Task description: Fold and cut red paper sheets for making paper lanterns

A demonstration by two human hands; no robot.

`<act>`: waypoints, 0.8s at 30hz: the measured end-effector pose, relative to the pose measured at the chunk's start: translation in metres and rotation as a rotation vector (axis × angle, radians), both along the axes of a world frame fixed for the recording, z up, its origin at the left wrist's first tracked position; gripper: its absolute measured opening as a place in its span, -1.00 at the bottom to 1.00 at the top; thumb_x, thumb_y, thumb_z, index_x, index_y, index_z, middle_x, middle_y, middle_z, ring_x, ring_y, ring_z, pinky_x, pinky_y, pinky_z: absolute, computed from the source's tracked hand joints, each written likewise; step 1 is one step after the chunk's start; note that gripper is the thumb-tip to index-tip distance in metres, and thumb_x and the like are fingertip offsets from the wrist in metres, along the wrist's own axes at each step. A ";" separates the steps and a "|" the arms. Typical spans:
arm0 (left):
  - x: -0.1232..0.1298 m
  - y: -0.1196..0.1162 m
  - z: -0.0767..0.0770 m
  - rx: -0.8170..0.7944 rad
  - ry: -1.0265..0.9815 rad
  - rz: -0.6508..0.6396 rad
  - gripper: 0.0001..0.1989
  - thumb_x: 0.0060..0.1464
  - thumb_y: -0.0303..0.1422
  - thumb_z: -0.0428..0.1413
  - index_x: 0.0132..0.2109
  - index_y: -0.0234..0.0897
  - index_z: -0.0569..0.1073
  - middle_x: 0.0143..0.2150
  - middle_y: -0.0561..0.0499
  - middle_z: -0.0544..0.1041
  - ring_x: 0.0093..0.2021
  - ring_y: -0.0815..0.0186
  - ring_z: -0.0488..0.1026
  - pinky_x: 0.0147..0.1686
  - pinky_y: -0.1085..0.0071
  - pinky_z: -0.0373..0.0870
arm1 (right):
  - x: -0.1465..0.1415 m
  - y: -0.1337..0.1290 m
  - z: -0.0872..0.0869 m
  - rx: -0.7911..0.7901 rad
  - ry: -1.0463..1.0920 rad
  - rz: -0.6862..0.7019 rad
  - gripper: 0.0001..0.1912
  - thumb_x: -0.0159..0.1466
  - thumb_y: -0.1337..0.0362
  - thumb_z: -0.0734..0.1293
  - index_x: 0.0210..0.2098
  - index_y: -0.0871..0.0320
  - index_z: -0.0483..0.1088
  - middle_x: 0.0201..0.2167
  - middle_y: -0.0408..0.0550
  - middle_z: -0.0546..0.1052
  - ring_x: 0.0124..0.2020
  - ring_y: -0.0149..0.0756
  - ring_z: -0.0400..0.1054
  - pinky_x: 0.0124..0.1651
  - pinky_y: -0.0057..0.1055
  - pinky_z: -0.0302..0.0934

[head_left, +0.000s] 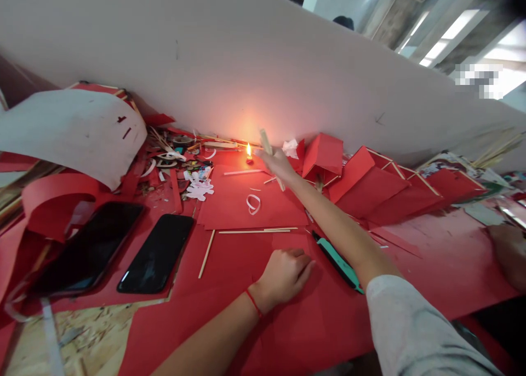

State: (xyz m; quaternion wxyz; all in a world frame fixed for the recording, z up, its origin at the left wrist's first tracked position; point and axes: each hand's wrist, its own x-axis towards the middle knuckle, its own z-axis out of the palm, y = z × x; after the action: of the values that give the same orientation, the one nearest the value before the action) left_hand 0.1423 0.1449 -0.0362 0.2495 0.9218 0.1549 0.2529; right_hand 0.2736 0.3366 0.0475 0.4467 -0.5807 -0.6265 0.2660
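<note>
My right hand (278, 165) is closed around a pale wooden strip (266, 140), slightly blurred, which sticks out above and below the fist. Just left of that hand burns a small red candle (249, 160) with an upright flame. My left hand (283, 274), a red string on its wrist, rests loosely curled on red paper (230, 266), and I see nothing in it. Between the hands lie a white loop of strip (253, 204) and thin wooden sticks (258, 231). A green utility knife (339, 263) lies under my right forearm.
Two black phones (156, 254) lie at left, near a white sheet (82, 129). Paper scraps (199, 184) and sticks line the wall. Red paper boxes with wooden frames (370, 178) stand at right. Another person's hand (509, 250) shows at the right edge.
</note>
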 end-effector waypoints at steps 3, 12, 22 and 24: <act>0.001 0.000 0.000 0.021 0.010 -0.021 -0.59 0.41 -0.33 -0.14 -0.37 -0.28 0.46 -0.42 -0.02 0.51 -0.46 0.35 0.40 -0.45 0.34 0.08 | -0.011 -0.002 -0.026 -0.075 -0.203 0.077 -0.69 0.22 0.24 0.42 -0.52 0.08 0.21 -0.60 -0.29 0.29 -0.53 -0.44 0.16 -0.43 -0.46 0.02; -0.001 -0.001 0.006 0.051 0.050 -0.077 -0.60 0.42 -0.32 -0.14 -0.36 -0.27 0.45 -0.40 -0.02 0.53 -0.41 0.33 0.44 -0.43 0.33 0.13 | -0.002 -0.003 -0.050 -0.138 -0.546 0.402 -0.54 0.09 0.51 0.46 -0.02 0.13 0.45 0.02 -0.02 0.58 -0.02 -0.28 0.46 0.02 -0.38 0.27; -0.002 0.000 0.007 0.062 0.081 -0.095 -0.59 0.43 -0.31 -0.15 -0.33 -0.28 0.46 -0.37 -0.03 0.54 -0.38 0.33 0.46 -0.42 0.33 0.13 | 0.025 -0.004 -0.026 -0.144 -0.777 0.465 -0.67 0.22 0.52 0.34 -0.06 0.11 0.50 -0.08 0.01 0.61 -0.17 -0.27 0.45 -0.14 -0.40 0.20; -0.002 0.000 0.008 0.061 0.087 -0.095 -0.60 0.42 -0.31 -0.14 -0.34 -0.28 0.46 -0.37 -0.03 0.54 -0.39 0.33 0.46 -0.42 0.34 0.13 | 0.025 -0.010 -0.021 -0.132 -0.784 0.473 -0.70 0.27 0.49 0.31 -0.06 0.11 0.50 -0.06 0.03 0.59 -0.16 -0.27 0.43 -0.13 -0.39 0.18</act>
State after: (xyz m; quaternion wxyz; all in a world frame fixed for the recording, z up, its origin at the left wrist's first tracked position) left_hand 0.1404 0.1446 -0.0287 0.2261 0.9455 0.1138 0.2051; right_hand 0.2985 0.3266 0.0270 0.0652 -0.5056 -0.8452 0.1604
